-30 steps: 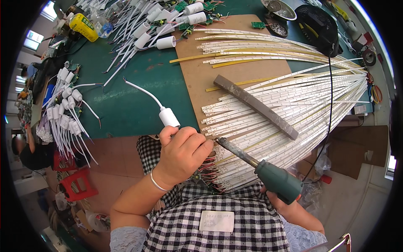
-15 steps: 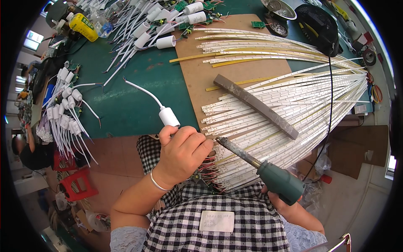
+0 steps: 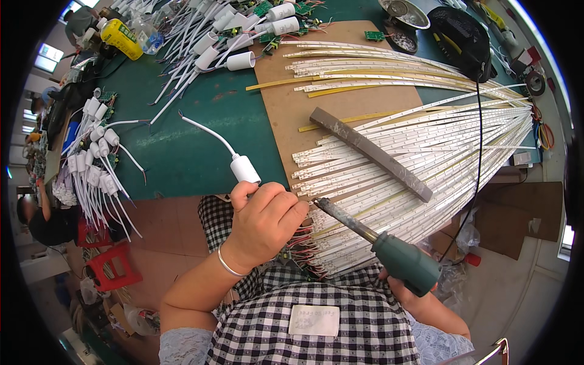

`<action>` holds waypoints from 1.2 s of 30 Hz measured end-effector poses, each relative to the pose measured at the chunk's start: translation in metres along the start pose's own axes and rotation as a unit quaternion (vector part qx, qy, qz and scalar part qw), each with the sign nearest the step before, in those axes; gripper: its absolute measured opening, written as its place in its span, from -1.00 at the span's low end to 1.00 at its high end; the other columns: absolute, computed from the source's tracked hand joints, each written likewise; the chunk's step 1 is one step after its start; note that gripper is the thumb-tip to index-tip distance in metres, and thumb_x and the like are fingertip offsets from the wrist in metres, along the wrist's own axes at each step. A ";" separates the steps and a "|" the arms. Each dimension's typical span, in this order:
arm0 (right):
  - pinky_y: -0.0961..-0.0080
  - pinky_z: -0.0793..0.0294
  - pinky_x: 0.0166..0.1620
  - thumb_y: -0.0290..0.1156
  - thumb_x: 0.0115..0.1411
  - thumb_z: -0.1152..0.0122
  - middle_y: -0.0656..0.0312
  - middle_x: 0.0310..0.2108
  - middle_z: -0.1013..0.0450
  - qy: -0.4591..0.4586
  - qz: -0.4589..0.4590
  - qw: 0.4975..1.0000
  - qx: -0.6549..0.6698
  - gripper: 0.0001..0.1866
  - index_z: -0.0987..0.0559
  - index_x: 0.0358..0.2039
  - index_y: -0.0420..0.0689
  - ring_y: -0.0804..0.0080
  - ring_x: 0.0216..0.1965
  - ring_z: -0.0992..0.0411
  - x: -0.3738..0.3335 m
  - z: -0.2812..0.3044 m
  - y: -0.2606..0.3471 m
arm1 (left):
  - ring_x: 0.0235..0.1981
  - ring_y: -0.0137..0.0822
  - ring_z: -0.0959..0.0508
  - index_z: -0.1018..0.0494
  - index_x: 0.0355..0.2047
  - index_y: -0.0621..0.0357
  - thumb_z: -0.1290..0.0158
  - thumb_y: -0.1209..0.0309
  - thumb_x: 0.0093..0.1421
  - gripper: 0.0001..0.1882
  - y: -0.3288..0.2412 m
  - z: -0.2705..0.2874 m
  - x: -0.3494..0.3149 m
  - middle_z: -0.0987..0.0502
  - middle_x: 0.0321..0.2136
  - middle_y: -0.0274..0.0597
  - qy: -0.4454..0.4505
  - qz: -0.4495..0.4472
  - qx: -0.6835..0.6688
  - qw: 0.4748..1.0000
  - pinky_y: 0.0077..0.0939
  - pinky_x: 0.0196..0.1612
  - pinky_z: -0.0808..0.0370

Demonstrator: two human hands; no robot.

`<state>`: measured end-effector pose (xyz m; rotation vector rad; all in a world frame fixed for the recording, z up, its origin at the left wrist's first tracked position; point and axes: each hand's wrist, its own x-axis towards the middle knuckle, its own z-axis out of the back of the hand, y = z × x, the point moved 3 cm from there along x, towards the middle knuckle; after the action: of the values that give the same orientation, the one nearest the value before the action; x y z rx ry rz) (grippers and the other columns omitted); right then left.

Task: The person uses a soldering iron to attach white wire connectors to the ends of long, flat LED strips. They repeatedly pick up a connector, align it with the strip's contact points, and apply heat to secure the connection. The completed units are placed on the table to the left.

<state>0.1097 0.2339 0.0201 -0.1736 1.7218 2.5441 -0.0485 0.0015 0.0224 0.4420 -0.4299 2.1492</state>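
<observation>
My left hand (image 3: 264, 222) is closed around a white plastic cap with a white cable (image 3: 243, 167) at the near edge of the green table. My right hand (image 3: 409, 291) grips the green handle of a soldering iron (image 3: 389, 249). Its metal tip points up-left and ends right beside my left fingers, over the near ends of a fan of white LED strips (image 3: 420, 152). Red and dark wire ends show under my left hand. A grey flat bar (image 3: 371, 152) lies across the strips on a brown board (image 3: 340, 109).
More white caps with cables lie at the table's far left (image 3: 201, 45) and hang off its left edge (image 3: 91, 164). A yellow bottle (image 3: 120, 38), a black fan (image 3: 459, 36), a metal dish (image 3: 401, 9) and small green circuit boards stand at the back. Red stools (image 3: 112, 267) are below left.
</observation>
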 end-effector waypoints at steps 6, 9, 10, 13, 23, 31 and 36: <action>0.34 -0.44 -0.16 -0.51 -0.03 -0.24 0.15 -0.25 -0.53 0.010 0.001 1.000 -0.013 -0.74 -0.58 -0.25 -0.16 0.12 -0.23 -0.47 0.004 0.000 0.003 | -0.29 -0.44 -0.46 -0.51 -0.39 -0.03 -0.10 0.39 0.01 -0.89 0.000 0.000 0.000 -0.44 -0.44 -0.47 0.002 0.000 0.002 1.000 -0.31 -0.03 -0.11; 0.39 -0.46 -0.17 -0.49 0.02 -0.23 0.15 -0.27 -0.52 0.002 -0.010 1.000 -0.001 -0.75 -0.56 -0.23 -0.19 0.20 -0.25 -0.49 0.002 0.002 0.004 | -0.29 -0.44 -0.46 -0.51 -0.39 -0.04 -0.09 0.39 0.02 -0.89 0.000 0.000 0.000 -0.44 -0.44 -0.48 0.001 0.000 0.002 1.000 -0.31 -0.03 -0.11; 0.42 -0.47 -0.18 -0.47 0.05 -0.22 0.15 -0.28 -0.52 -0.007 -0.021 0.999 0.033 -0.75 -0.55 -0.22 -0.20 0.24 -0.26 -0.50 0.002 0.002 0.005 | -0.29 -0.44 -0.46 -0.51 -0.39 -0.04 -0.09 0.39 0.02 -0.89 0.000 0.000 0.000 -0.44 -0.44 -0.48 0.000 0.000 0.001 1.000 -0.31 -0.03 -0.11; 0.53 -0.50 -0.21 -0.43 0.14 -0.18 0.15 -0.28 -0.50 -0.048 -0.063 0.979 0.190 -0.74 -0.51 -0.16 -0.25 0.39 -0.31 -0.52 0.002 0.001 0.011 | -0.29 -0.44 -0.46 -0.51 -0.40 -0.04 -0.09 0.39 0.02 -0.90 -0.001 -0.001 0.000 -0.43 -0.44 -0.48 -0.002 -0.003 0.003 1.000 -0.30 -0.03 -0.11; 0.56 -0.53 -0.27 -0.41 0.18 -0.15 0.10 -0.26 -0.48 -0.047 -0.038 0.990 0.131 -0.70 -0.49 -0.12 -0.32 0.43 -0.37 -0.54 -0.009 0.005 -0.001 | -0.30 -0.44 -0.45 -0.51 -0.40 -0.03 -0.08 0.39 0.02 -0.89 -0.001 0.000 0.002 -0.43 -0.46 -0.48 0.006 -0.005 0.011 1.000 -0.30 -0.03 -0.10; 0.46 -0.47 -0.21 -0.31 0.23 -0.09 0.11 -0.36 -0.48 0.010 -0.010 1.000 0.027 -0.58 -0.35 0.02 -0.28 0.38 -0.33 -0.46 -0.014 0.007 -0.014 | -0.35 -0.43 -0.45 -0.53 -0.44 -0.03 -0.19 0.45 -0.11 -0.84 -0.002 0.003 0.006 -0.44 -0.51 -0.51 0.003 0.003 0.003 1.000 -0.26 -0.07 -0.10; 0.45 -0.46 -0.22 -0.32 0.24 -0.05 0.11 -0.39 -0.47 0.016 -0.007 1.000 0.025 -0.57 -0.33 0.05 -0.29 0.39 -0.34 -0.45 -0.014 0.006 -0.014 | -0.34 -0.42 -0.46 -0.53 -0.43 -0.03 -0.18 0.46 -0.10 -0.83 -0.001 0.002 0.007 -0.44 -0.50 -0.50 0.012 -0.006 -0.002 1.000 -0.24 -0.04 -0.09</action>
<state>0.1253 0.2444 0.0115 -0.2233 1.7861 2.4993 -0.0517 0.0058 0.0276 0.4161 -0.4167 2.1401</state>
